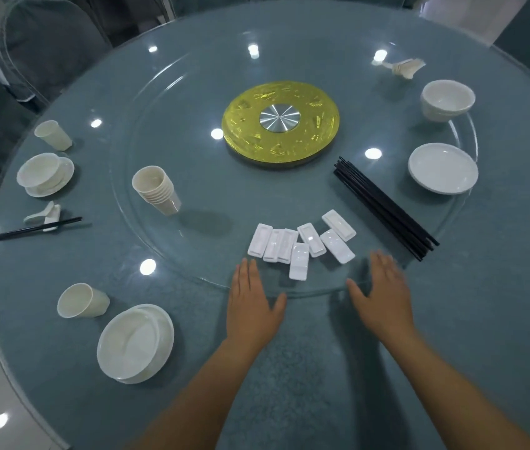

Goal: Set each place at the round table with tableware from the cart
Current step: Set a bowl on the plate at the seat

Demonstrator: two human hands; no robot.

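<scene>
hands: left hand (252, 306) and right hand (383, 297) lie flat, fingers straight, holding nothing, apart at the near rim of the glass turntable (192, 271), lower centre of frame
surface: round, blue-grey under glass (289, 368)
rests: white chopstick rests (301, 246) in a loose cluster on the turntable, just beyond and between both hands; left fingertips nearest the left end
rest axis: mostly pointing away from the person, right-hand ones tilted toward upper left
chopsticks: black bundle (385, 209), beyond the right hand, long axis running upper left to lower right; right hand nearer
near-left place: plate with bowl (135, 342), cup (81, 300); no rest or chopsticks visible there
cups: stack (156, 190), centre left
far: gold hub (279, 121)
next: judging, likely picks a rest
</scene>
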